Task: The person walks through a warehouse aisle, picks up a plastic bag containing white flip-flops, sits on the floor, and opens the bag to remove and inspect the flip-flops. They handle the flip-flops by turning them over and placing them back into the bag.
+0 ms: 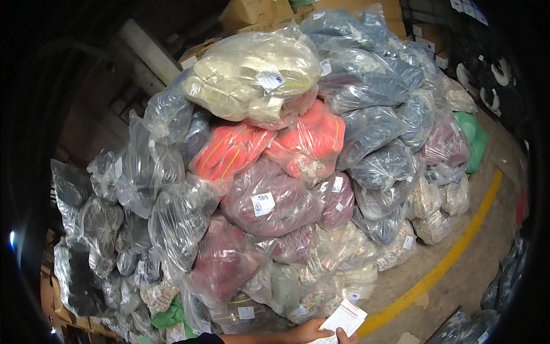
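At the lower edge, my left hand [308,332] reaches in from a dark sleeve, its fingers closed on a small stack of white paper slips [348,317]. The thumb of my right hand [346,337] presses on the same slips; the rest of that hand is cut off by the frame. Just beyond rises a tall pile of clear plastic bags. Among them are a cream-filled bag [252,69] on top, a coral-red bag [315,135], a maroon bag [269,198] with a white label [263,204], and blue-grey bags [366,74].
Dark-filled bags [180,221] form the pile's left side. Cardboard boxes [252,14] stand behind it. A yellow line [452,258] curves over the concrete floor at right. More dark bags [464,327] lie at the lower right, and a green bag [471,140] sits beside the pile.
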Action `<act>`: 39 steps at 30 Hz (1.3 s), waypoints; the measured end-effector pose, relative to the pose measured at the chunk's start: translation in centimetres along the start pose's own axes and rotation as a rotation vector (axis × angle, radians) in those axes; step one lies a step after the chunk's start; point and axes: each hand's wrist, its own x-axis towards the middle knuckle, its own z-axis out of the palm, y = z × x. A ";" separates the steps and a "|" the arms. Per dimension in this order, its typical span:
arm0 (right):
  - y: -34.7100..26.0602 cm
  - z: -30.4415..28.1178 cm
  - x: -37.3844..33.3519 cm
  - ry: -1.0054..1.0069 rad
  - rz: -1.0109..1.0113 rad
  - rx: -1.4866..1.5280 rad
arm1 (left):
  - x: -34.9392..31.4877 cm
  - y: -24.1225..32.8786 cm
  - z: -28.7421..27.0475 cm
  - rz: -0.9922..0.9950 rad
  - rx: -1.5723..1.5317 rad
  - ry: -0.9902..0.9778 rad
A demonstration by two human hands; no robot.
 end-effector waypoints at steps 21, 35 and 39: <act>-0.4 -9.4 -3.7 -0.053 0.133 -0.119 | -1.6 0.9 -0.3 -0.212 0.217 0.151; 25.2 -21.3 3.8 0.345 -0.083 0.658 | 13.6 -7.2 13.3 0.081 1.031 -0.366; 33.7 -25.2 8.7 0.181 0.090 0.638 | 25.3 -19.1 17.8 0.187 1.798 -0.548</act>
